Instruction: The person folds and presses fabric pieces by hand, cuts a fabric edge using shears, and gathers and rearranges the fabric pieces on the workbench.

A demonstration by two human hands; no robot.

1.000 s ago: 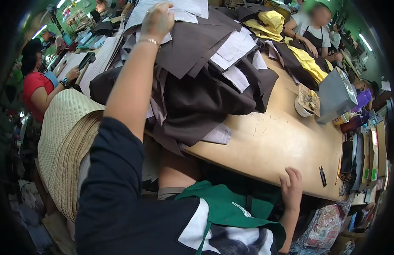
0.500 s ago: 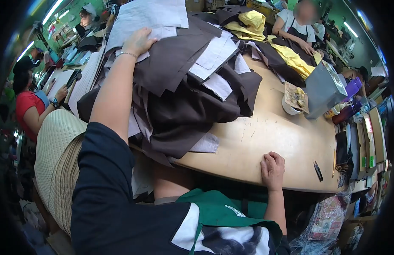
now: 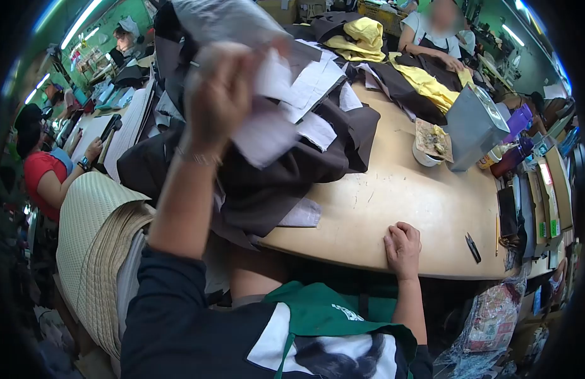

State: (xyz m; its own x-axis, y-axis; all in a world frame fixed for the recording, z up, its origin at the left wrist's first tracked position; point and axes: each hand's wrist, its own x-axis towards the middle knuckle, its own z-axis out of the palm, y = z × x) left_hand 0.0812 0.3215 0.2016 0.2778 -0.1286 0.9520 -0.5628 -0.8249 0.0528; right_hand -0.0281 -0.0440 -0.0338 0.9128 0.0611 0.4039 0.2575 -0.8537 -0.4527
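My left hand (image 3: 220,95), smeared by motion, is up at the heap with its fingers curled on blurred fabric pieces (image 3: 264,136), pale on one side and dark on the other. Beneath and beside it lies a tall pile of dark brown fabric (image 3: 292,167), with pale-backed cut pieces (image 3: 314,82) on top. Resting at the table's front edge is my right hand (image 3: 404,247); its fingers are curled in and nothing shows in them. Right of that hand lies a pair of thread snips (image 3: 473,248).
On the wooden table (image 3: 368,208) stand a bowl with a board on it (image 3: 433,144) and a grey metal box (image 3: 477,129). Yellow fabric (image 3: 425,82) lies before a person across the table. A bent stack of cream sheets (image 3: 93,234) is at left. Another person in red works beyond it.
My left hand has moved right and down from the pale sheet's edge, with fabric pieces moving and folding around it. The right hand stays on the table edge.
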